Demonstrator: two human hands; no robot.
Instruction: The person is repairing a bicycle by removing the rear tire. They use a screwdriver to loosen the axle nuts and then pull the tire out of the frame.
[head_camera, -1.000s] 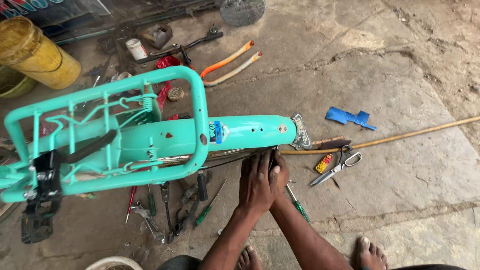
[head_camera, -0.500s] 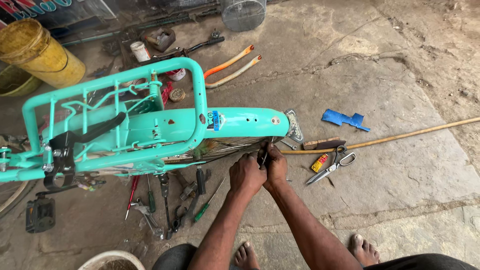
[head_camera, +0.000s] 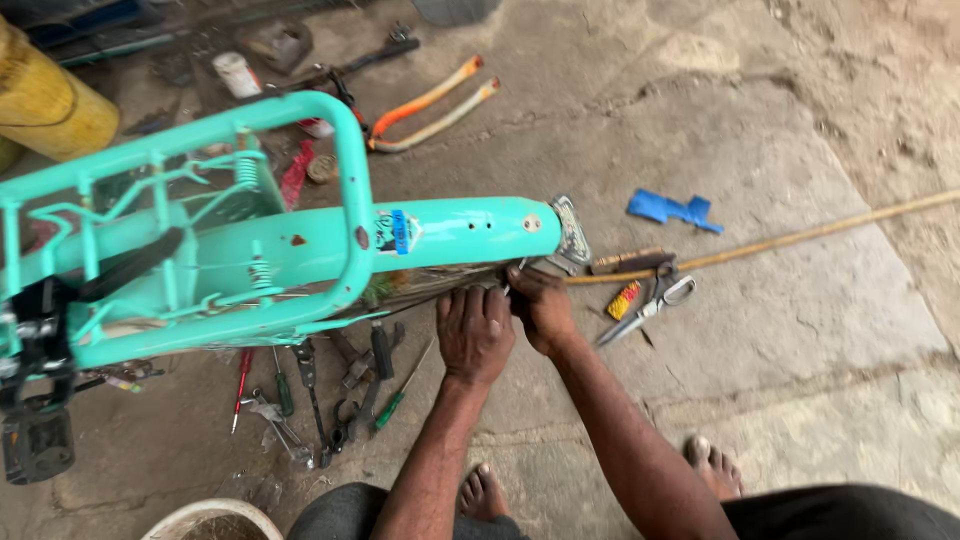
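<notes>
We note the turquoise mudguard (head_camera: 440, 235) as painted metal, glossy, with small chips and rust spots; the rack (head_camera: 200, 200) above it shows the same enamel. Floor (head_camera: 800, 330): rough, matt concrete, dusty and cracked. Stick (head_camera: 800, 235) at right looks like bare wood, matt. Scissors (head_camera: 650, 300): shiny steel blades. Yellow drum (head_camera: 50, 95), far left: dull, grimy plastic. Blue piece (head_camera: 670, 210): matt plastic.

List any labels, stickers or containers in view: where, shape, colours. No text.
Sticker: on the turquoise mudguard behind the rack, small, blue and white.
Small packet: on the floor beside the scissors, right of the right hand, red and yellow.
White tub: top left, cylindrical.
Yellow bucket: far left.
</notes>
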